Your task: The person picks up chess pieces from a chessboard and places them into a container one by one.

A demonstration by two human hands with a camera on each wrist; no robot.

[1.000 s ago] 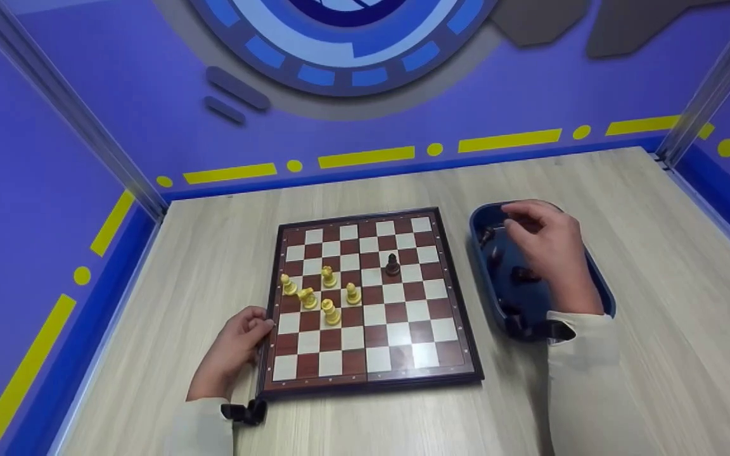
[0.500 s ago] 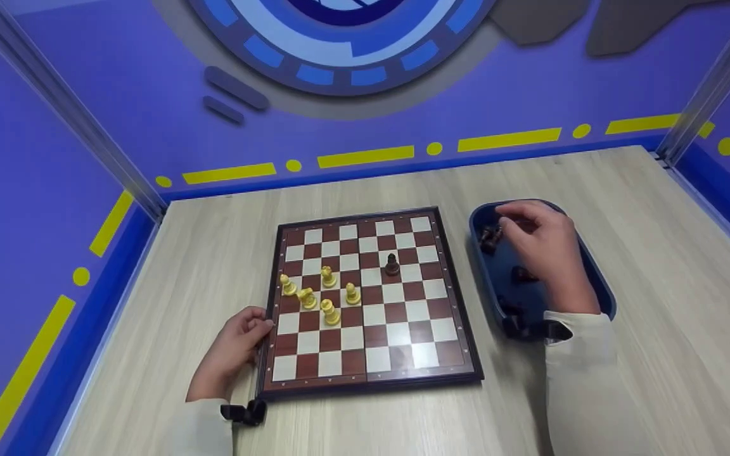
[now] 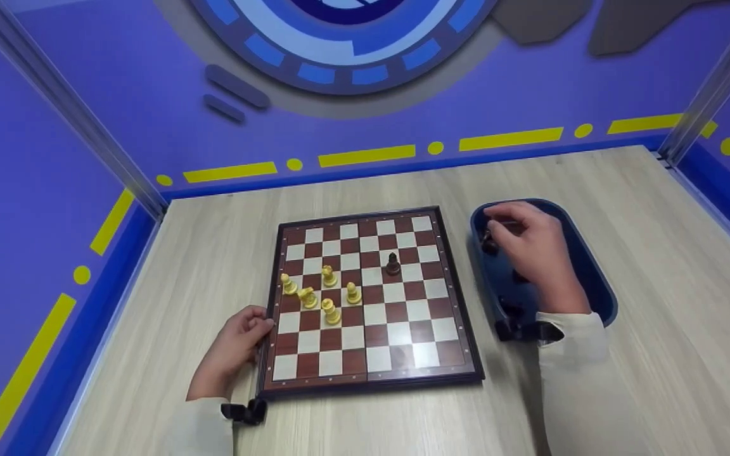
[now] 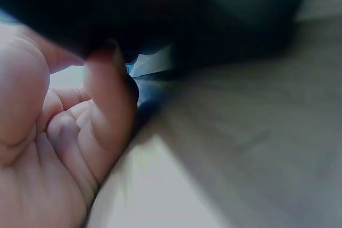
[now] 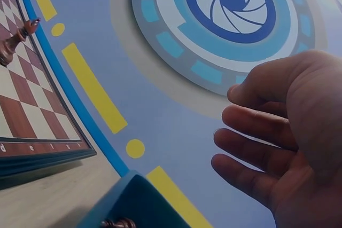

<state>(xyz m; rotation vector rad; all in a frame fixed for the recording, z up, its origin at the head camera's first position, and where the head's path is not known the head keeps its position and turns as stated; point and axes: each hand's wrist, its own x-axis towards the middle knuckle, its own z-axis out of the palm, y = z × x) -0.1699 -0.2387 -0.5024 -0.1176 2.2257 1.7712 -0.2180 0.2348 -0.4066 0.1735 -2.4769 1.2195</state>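
My left hand (image 3: 238,339) grips the left edge of a chessboard (image 3: 390,348). In the left wrist view, its fingers (image 4: 109,94) are bent against the board's dark side. My right hand (image 3: 533,244) hovers over a dark blue tray (image 3: 602,297), fingers loosely curved. Nothing shows between its fingers in the right wrist view. Dark chess pieces (image 3: 488,244) lie in the tray beside the fingertips; my hand hides part of the inside. One dark chess piece (image 3: 393,264) stands upright on the board's right half. Several yellow chess pieces, among them a knight (image 3: 308,297), stand on the left half.
The board and tray rest on a pale wooden table (image 3: 225,253), the tray to the board's right with a narrow gap between. Blue panels with yellow marks (image 3: 365,155) wall in the back and sides.
My right hand has shifted slightly left over the tray. One dark piece in the tray has moved toward the far left corner. My left hand and the pieces on the board have stayed put.
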